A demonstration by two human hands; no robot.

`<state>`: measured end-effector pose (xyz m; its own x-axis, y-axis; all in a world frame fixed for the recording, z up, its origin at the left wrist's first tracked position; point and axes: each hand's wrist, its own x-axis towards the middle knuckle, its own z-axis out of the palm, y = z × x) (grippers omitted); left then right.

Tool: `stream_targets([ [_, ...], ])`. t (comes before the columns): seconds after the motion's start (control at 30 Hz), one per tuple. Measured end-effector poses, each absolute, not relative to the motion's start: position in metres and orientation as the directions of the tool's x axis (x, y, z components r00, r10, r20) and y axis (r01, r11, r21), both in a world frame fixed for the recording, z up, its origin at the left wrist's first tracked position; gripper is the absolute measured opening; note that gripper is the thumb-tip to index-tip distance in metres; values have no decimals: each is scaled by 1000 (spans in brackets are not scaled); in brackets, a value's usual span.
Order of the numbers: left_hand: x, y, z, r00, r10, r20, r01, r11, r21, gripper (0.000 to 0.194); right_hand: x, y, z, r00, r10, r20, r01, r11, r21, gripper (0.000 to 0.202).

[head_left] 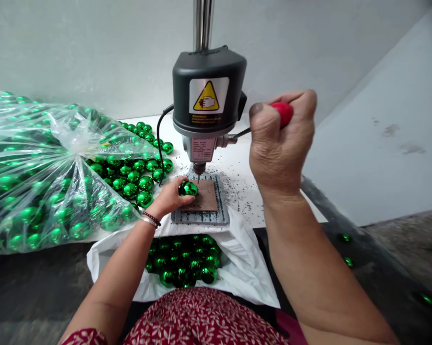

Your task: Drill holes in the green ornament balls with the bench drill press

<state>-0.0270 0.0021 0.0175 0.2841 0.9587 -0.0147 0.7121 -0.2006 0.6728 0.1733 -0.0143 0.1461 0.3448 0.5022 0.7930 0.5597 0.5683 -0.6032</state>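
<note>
Between the fingers and thumb of my left hand (171,195) is a shiny green ball (189,189), held over the wooden board (207,196) on the drill press base (221,211). Just right of the ball, the thin drill bit (198,179) points down from the chuck (199,167). My right hand (282,143) is raised beside the drill press (209,91), wrapped around the red knob (285,114) of its feed lever. The ball's underside is partly hidden by my left fingers.
A clear plastic bag (75,139) full of green balls lies at the left, with loose balls (130,190) beside it. More balls (187,258) fill a white cloth sack (248,263) below the table edge. Dark shavings litter the white table (244,191). Several balls lie on the floor at right.
</note>
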Motion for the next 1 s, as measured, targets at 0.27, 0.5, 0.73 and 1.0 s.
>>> stream_targets([
  [0.27, -16, 9, 27, 386, 922, 31, 771, -341, 538, 51, 172, -16, 149, 361, 526, 770, 530, 563, -634, 30],
  [0.5, -7, 18, 25, 436, 900, -4, 757, -364, 542, 59, 175, -15, 146, 324, 500, 803, 553, 589, -590, 33],
  [0.73, -3, 16, 9, 356, 934, -21, 645, -229, 729, 65, 176, -16, 147, 330, 534, 779, 548, 563, -618, 29],
  [1.0, -3, 14, 5, 366, 931, -3, 604, -235, 762, 54, 173, -29, 139, 359, 464, 810, 633, 517, -577, 10],
])
